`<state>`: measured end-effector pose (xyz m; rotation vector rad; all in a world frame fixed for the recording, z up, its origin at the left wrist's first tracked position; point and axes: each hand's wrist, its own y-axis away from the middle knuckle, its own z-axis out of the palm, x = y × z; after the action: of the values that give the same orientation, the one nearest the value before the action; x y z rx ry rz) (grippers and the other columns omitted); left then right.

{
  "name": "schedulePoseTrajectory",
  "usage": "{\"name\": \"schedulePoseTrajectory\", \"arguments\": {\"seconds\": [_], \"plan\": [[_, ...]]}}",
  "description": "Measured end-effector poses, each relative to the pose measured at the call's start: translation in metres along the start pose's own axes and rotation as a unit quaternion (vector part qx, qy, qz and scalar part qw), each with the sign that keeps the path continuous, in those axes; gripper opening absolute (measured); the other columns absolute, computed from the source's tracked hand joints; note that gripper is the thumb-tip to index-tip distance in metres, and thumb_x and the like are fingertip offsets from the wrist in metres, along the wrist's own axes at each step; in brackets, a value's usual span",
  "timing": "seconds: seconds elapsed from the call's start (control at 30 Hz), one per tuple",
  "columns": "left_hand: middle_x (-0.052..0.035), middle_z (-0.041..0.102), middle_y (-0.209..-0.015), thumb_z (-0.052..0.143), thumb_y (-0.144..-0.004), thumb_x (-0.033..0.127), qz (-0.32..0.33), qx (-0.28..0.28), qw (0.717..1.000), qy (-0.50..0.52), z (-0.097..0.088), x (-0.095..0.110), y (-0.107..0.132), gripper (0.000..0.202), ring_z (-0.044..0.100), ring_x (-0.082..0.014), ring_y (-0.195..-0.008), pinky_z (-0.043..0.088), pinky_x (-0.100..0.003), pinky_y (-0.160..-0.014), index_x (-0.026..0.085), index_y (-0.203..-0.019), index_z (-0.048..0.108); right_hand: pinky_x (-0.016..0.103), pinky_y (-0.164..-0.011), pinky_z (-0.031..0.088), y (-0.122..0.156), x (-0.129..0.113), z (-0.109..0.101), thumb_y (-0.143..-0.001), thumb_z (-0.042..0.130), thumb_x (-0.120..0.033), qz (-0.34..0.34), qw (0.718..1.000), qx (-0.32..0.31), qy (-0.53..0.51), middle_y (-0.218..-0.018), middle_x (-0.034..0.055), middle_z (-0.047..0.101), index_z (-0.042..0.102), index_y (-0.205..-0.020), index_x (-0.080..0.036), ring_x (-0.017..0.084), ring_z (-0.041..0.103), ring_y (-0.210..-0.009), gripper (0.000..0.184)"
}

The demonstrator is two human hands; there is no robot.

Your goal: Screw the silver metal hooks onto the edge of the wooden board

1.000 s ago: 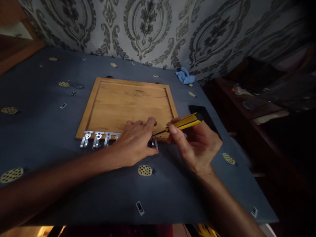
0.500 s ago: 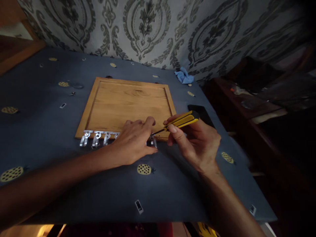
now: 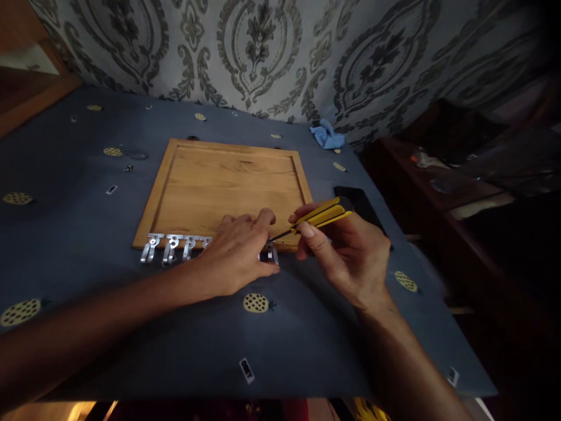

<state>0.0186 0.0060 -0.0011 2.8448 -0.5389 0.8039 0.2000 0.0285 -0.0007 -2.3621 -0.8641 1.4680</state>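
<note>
A framed wooden panel (image 3: 232, 187) lies flat on the cloth-covered table. Along its near edge runs a silver metal hook rail (image 3: 172, 241), its hooks sticking out toward me. My left hand (image 3: 239, 251) lies over the rail's right part, gripping it against the panel, thumb below and fingers above; it hides several hooks. In my right hand (image 3: 350, 251) is a yellow-and-black screwdriver (image 3: 324, 213), pinched by the handle and tilted. Its shaft points down-left to the rail's right end, beside my left index finger. Whether the tip sits in a screw is too small to tell.
A dark flat phone-like object (image 3: 357, 202) lies right of the panel, partly behind my right hand. Near the patterned wall is a crumpled blue cloth (image 3: 326, 135). Small dark pieces (image 3: 128, 168) lie left of the panel. The table's right edge drops beside dark furniture (image 3: 438, 187).
Both hands, the screwdriver and the panel keep nearly the same places. Only a very slight shift of the whole view shows.
</note>
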Motion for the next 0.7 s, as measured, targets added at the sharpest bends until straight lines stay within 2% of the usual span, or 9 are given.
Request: {"name": "schedulePoseTrajectory", "arguments": {"seconds": [0.2, 0.33, 0.4, 0.7], "plan": [[-0.0100, 0.067, -0.113, 0.076, -0.082, 0.033, -0.009, -0.014, 1.000, -0.007, -0.0013, 0.0008, 0.0014, 0.050, 0.061, -0.0320, -0.109, 0.043, -0.045, -0.092, 0.018, -0.117, 0.043, 0.025, -0.049, 0.054, 0.0032, -0.0029, 0.0059, -0.093, 0.064, -0.034, 0.028, 0.999, 0.034, -0.017, -0.091, 0.0007, 0.073, 0.068, -0.100, -0.022, 0.008, 0.063, -0.051, 0.015], [-0.0101, 0.068, -0.114, 0.077, -0.082, 0.034, -0.012, -0.021, 1.000, 0.005, -0.0025, 0.0013, 0.0018, 0.053, 0.061, -0.0315, -0.112, 0.042, -0.046, -0.094, 0.018, -0.120, 0.043, 0.024, -0.044, 0.051, 0.0026, -0.0047, 0.0070, -0.092, 0.067, -0.035, 0.023, 0.988, 0.144, -0.047, -0.087, 0.0001, 0.071, 0.068, -0.094, -0.023, 0.008, 0.062, -0.048, 0.013], [-0.0103, 0.068, -0.114, 0.076, -0.082, 0.034, -0.013, -0.026, 1.000, 0.008, -0.0028, 0.0012, 0.0016, 0.054, 0.061, -0.0310, -0.112, 0.042, -0.046, -0.095, 0.017, -0.121, 0.043, 0.024, -0.043, 0.050, 0.0012, -0.0036, 0.0063, -0.091, 0.068, -0.038, 0.013, 0.983, 0.180, -0.040, -0.081, -0.0008, 0.070, 0.068, -0.093, -0.023, 0.009, 0.062, -0.047, 0.015], [-0.0108, 0.069, -0.112, 0.077, -0.081, 0.036, -0.014, -0.013, 1.000, 0.001, -0.0002, -0.0001, 0.0009, 0.054, 0.062, -0.0328, -0.112, 0.043, -0.047, -0.095, 0.018, -0.120, 0.044, 0.024, -0.044, 0.050, 0.0015, 0.0024, 0.0096, -0.092, 0.065, -0.040, 0.045, 0.993, 0.109, -0.011, -0.072, -0.0028, 0.065, 0.065, -0.093, -0.022, 0.010, 0.061, -0.047, 0.018]]}}
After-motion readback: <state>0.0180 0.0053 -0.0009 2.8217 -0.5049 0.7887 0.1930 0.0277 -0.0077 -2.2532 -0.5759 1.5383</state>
